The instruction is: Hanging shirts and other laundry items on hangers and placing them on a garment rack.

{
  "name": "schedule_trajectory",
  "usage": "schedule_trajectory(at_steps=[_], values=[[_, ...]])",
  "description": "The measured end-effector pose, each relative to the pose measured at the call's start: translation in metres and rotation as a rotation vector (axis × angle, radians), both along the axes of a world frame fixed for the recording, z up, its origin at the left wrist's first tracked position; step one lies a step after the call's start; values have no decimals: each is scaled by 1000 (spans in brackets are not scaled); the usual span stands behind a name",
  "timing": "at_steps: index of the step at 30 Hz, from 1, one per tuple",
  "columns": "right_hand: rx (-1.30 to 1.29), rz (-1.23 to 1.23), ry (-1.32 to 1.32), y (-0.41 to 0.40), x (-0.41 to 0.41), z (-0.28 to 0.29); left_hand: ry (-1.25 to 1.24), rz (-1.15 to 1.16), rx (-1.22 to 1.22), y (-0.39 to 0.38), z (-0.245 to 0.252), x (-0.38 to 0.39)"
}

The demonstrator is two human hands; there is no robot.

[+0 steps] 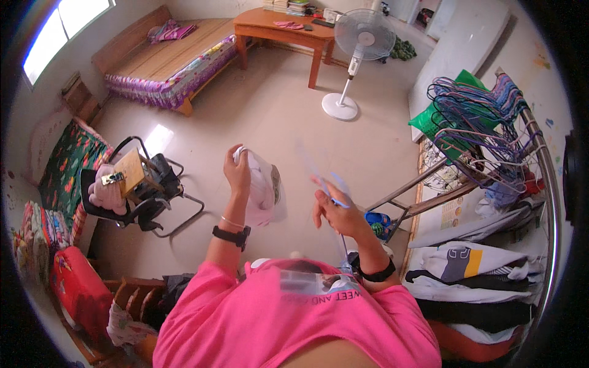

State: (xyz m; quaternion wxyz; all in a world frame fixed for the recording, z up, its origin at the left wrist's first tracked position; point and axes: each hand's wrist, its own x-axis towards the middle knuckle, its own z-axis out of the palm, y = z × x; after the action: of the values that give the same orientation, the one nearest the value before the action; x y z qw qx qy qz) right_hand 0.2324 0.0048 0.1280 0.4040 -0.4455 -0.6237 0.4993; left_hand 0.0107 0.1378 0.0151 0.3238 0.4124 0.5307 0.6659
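Observation:
My left hand (238,170) is raised in front of me and grips the gathered edge of a white and pale pink garment (264,193), which hangs down with a greenish-brown patch on its right side. To the right of it, my right hand (338,211) holds a blue-violet clothes hanger (329,186), blurred by motion. The hanger and the garment are apart. Part of the hanger is hidden by my fingers.
A metal clothes rack (547,184) with many hangers (474,106) and hung clothes (474,262) stands at my right. At the left is a black chair (138,207) with things on it. A white standing fan (340,106), a desk (280,30) and a bed (170,55) are farther off.

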Motion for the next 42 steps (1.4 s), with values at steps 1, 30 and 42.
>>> schedule_trajectory(at_steps=[1, 30, 42], values=[[-185, 183, -31, -2, -1, 6, 22, -10, 24, 2, 0, -1], [98, -915, 774, 109, -51, -81, 855, -371, -252, -139, -1, 9], [-44, -1184, 689, 114, -1, -105, 904, -642, -213, -124, 21, 20]])
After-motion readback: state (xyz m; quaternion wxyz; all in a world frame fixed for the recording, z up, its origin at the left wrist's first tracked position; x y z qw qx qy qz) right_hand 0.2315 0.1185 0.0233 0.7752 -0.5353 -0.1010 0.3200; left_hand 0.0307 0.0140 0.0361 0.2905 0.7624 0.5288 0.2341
